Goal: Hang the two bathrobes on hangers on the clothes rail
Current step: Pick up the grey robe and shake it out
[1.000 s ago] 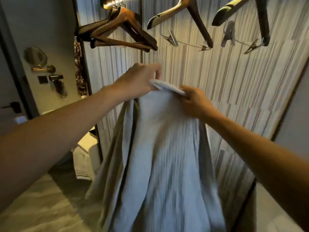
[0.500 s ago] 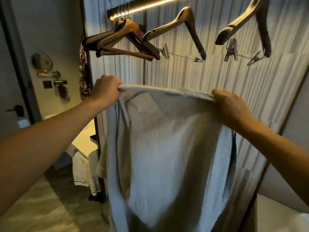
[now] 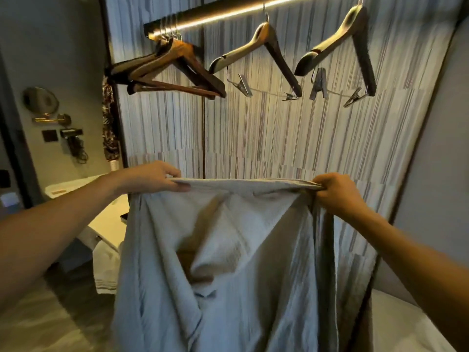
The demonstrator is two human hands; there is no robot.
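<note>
A pale grey-white bathrobe hangs spread out in front of me, held by its top edge. My left hand pinches the left end of that edge and my right hand grips the right end. Above, a lit clothes rail runs across the striped wall. A bunch of dark wooden hangers hangs at its left end. Two separate wooden hangers with clips hang further right, one in the middle and one at the right. Only one bathrobe is in sight.
A striped panel wall stands behind the robe. At the left are a light counter with a white towel hanging below, a round mirror and a hairdryer on the wall. A pale surface lies at lower right.
My hands have moved apart and lower, stretching the bathrobe's top edge wide. The view has tilted up, so the rail and hangers show more fully.
</note>
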